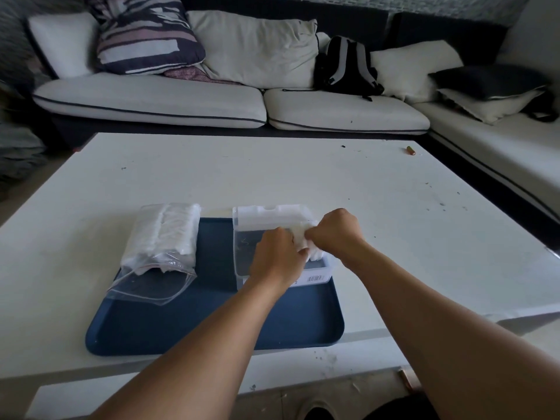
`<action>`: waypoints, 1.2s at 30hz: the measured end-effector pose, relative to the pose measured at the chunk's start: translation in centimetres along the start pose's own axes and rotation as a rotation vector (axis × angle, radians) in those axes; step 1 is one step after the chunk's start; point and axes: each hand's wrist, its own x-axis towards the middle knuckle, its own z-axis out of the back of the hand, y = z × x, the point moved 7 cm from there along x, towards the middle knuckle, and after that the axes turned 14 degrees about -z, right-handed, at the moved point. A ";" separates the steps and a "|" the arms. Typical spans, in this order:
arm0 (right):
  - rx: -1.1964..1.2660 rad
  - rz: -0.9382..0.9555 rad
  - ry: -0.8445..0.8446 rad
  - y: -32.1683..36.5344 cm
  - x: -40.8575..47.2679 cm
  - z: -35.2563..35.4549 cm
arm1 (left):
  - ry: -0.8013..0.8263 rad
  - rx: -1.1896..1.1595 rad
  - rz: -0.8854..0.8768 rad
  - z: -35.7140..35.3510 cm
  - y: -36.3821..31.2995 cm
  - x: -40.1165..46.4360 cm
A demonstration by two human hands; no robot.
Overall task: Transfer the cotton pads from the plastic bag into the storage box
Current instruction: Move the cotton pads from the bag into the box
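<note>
A clear plastic storage box (242, 237) stands open on a dark blue tray (212, 322), its lid raised at the back. Both my hands are over its right side. My left hand (277, 256) and my right hand (333, 231) each grip a stack of white cotton pads (303, 241) between them, low inside the box. To the left, a clear plastic zip bag (160, 247) lies half on the tray with its mouth open toward me. More white cotton pads (175, 228) fill its far end.
The tray sits on a white low table (394, 222) near its front edge. A small battery-like object (411, 151) lies at the far right. A sofa with cushions and a black backpack (345, 66) stands behind the table.
</note>
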 end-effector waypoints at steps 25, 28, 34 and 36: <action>-0.571 0.248 -0.039 0.4 -1.0 -3.6 | 0.312 0.136 -0.266 3.5 -1.6 -2.4; -0.311 0.362 -0.209 4.8 -4.0 -1.2 | 0.095 0.147 -0.271 9.3 -1.5 -2.5; -0.025 0.898 0.291 12.8 -17.4 -5.8 | 0.033 0.390 -0.103 20.2 5.6 -7.4; -0.245 0.929 0.446 11.9 -19.7 -9.7 | 0.088 0.410 0.048 20.7 9.3 -9.3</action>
